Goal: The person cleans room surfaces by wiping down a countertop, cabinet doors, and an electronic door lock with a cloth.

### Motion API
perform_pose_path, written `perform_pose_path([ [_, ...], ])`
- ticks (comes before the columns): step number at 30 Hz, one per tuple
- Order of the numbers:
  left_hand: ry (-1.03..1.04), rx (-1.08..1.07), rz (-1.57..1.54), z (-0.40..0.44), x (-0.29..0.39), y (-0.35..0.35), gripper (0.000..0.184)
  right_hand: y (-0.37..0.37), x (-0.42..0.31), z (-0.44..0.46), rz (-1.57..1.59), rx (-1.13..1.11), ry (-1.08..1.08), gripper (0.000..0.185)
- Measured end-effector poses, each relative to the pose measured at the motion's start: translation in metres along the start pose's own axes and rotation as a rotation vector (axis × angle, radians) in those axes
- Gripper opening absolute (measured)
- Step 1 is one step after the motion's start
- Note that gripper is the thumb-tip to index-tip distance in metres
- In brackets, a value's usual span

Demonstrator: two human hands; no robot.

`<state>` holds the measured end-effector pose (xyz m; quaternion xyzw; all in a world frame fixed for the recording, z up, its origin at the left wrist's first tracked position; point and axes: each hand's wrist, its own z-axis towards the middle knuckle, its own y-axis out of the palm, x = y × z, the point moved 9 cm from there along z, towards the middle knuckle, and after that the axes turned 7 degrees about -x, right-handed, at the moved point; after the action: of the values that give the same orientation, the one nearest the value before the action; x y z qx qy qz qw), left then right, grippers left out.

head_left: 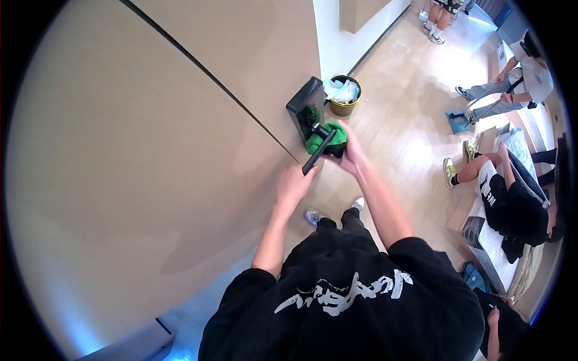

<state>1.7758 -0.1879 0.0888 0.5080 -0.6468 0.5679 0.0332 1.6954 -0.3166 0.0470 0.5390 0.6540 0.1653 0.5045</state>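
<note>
My left hand [293, 183] is closed round the black handle [318, 154] of a tool whose dark head lies against a green cloth [315, 141]. The cloth is bunched in my right hand [349, 151], with the fingers partly hidden behind it; something black shows at its lower side. Just beyond both hands, a glossy black box-shaped object [307, 99] is beside the beige panel, and the green of the cloth is mirrored in its surface.
A bin [344, 107] with a plastic liner stands on the floor beyond my hands. A large beige panel [138, 138] fills the left side. At right, one person holds a blue dustpan [459, 121], another sits on a bed [495, 249]; more people are at the edges.
</note>
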Motion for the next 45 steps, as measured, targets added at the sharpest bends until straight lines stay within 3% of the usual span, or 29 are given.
perform_pose_path([
  [1,0.000,0.002,-0.003,-0.002,-0.001,0.003,0.039,-0.003,0.020,-0.006,0.179,0.001,0.034,0.056],
  [2,0.010,0.018,-0.054,-0.003,-0.001,0.003,0.039,-0.003,0.041,0.004,0.344,-0.258,0.021,0.053],
  [4,0.014,0.038,-0.112,-0.001,-0.001,0.001,0.039,0.000,0.080,0.003,0.657,-0.226,0.056,0.051],
  [7,0.009,0.089,-0.108,-0.006,-0.001,-0.008,0.039,0.022,0.099,-0.008,0.602,-0.312,0.067,0.043],
  [8,-0.002,0.016,-0.106,-0.008,-0.003,-0.007,0.037,0.014,0.103,-0.009,0.597,-0.310,0.079,0.043],
  [10,-0.019,-0.045,-0.115,-0.010,-0.016,-0.011,0.036,-0.045,0.089,-0.008,0.054,0.085,-0.127,0.038],
  [13,-0.059,-0.092,-0.383,-0.024,-0.037,0.005,0.040,-0.044,0.007,-0.068,-0.200,0.574,-0.512,0.037],
  [14,0.027,-0.008,-0.344,-0.026,-0.038,0.003,0.044,-0.024,-0.009,-0.078,-0.216,0.563,-0.510,0.037],
  [15,0.115,0.080,-0.303,-0.023,-0.036,-0.004,0.047,0.010,-0.039,-0.090,-0.397,0.513,-0.669,0.039],
  [16,0.108,0.092,-0.314,-0.019,-0.030,-0.006,0.047,0.042,-0.060,-0.103,-0.575,0.457,-0.818,0.042],
  [18,0.093,0.142,-0.302,-0.014,-0.005,-0.016,0.049,0.086,-0.079,-0.092,-0.700,0.347,-0.881,0.051],
  [19,0.066,0.005,-0.304,-0.002,0.005,-0.008,0.043,0.103,-0.085,-0.086,-0.862,0.391,-1.009,0.057],
  [20,0.064,0.010,-0.313,0.005,0.004,-0.007,0.043,0.133,-0.091,-0.083,-1.104,0.426,-1.087,0.063],
  [22,0.169,0.016,-0.163,0.022,0.004,0.000,0.038,0.165,-0.084,-0.064,-1.204,0.364,-1.236,0.066],
  [26,0.213,0.129,-0.083,0.044,0.007,-0.015,0.035,0.169,-0.087,-0.051,-1.195,0.267,-1.283,0.061],
  [29,0.130,0.153,-0.228,0.052,0.014,-0.033,0.032,0.137,-0.092,-0.011,-1.536,0.414,-0.965,0.045],
  [30,0.131,0.158,-0.237,0.053,0.011,-0.032,0.032,0.127,-0.085,-0.003,-1.546,0.409,-0.967,0.045],
  [34,0.147,0.137,-0.259,0.068,0.015,-0.040,0.038,0.139,-0.094,0.002,-1.747,0.558,-1.165,0.041],
  [36,0.137,0.158,-0.240,0.067,0.017,-0.046,0.039,0.142,-0.104,0.003,-1.547,0.426,-1.274,0.041],
  [38,0.165,0.173,-0.210,0.086,0.018,-0.067,0.039,0.199,-0.139,0.002,-1.367,0.350,-1.447,0.040],
  [40,0.198,0.181,-0.170,0.099,0.024,-0.081,0.040,0.244,-0.172,0.002,-1.329,0.389,-1.475,0.038],
  [42,0.245,0.240,-0.159,0.112,0.033,-0.093,0.042,0.245,-0.184,0.015,-1.391,0.399,-1.416,0.038],
  [45,0.186,0.159,-0.225,0.138,0.023,-0.108,0.040,0.239,-0.173,0.051,-1.602,0.444,-1.307,0.039],
])
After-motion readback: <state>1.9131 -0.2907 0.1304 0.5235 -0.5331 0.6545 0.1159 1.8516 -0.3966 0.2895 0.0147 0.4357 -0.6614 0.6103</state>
